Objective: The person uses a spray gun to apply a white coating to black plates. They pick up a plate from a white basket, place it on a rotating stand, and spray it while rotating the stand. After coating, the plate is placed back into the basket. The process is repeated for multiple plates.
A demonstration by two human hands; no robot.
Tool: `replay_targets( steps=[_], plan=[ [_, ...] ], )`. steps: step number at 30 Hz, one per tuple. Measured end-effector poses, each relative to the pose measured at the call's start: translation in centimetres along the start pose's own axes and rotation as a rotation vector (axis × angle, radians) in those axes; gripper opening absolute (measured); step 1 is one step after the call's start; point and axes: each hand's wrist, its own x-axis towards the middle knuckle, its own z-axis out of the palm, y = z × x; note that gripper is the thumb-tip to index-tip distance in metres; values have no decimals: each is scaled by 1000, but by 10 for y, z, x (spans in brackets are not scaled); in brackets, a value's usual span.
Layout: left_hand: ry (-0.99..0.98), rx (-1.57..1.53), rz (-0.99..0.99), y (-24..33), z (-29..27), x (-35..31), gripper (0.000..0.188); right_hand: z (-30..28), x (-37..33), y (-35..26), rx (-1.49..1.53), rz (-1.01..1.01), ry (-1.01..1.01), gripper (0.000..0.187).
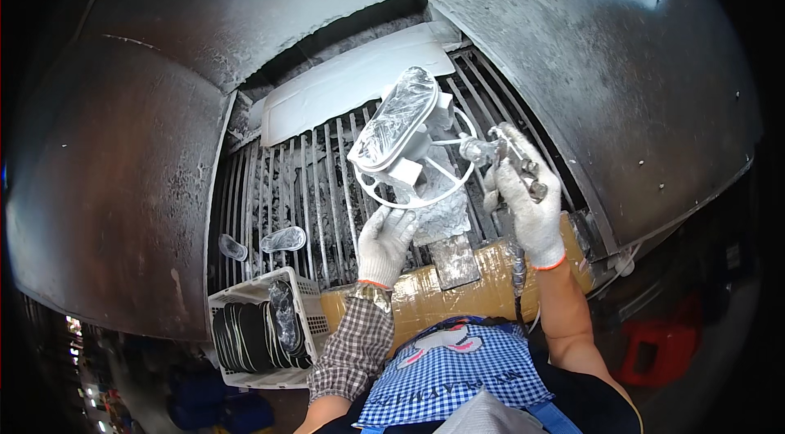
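My right hand (531, 205), in a white knit glove with an orange cuff, is closed around a spray gun (499, 149). The gun's front end points left, toward a shoe sole (394, 127) whose inside is covered with crinkled clear film. That sole sits tilted on white blocks (405, 172) above a spoked white wheel (415, 205). At the wheel's near rim is my left hand (386, 244), also gloved, its fingers closed on the rim. Below the wheel is a paint-crusted base (441, 221).
Slatted grating (315, 188) lies under the stand, with a white sheet (352, 82) at the back. Metal walls (605, 82) enclose the sides. A white crate (315, 307) of dark soles stands lower left, near two small film-covered pieces (284, 239). A taped cardboard piece (499, 270) covers the front edge.
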Motion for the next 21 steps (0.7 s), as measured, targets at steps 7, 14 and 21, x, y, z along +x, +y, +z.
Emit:
replay_targets(
  steps=[7,14,21],
  plan=[
    [-79,-6,-20,-4,11,-4,51,-7,-1,1,-74,-127,129,60],
    [-29,-2,48,3,10,-1,51,6,-7,-3,-119,-85,-3,56],
    [15,2,54,12,6,1,48,4,-14,10,-10,-60,-138,60]
  ],
)
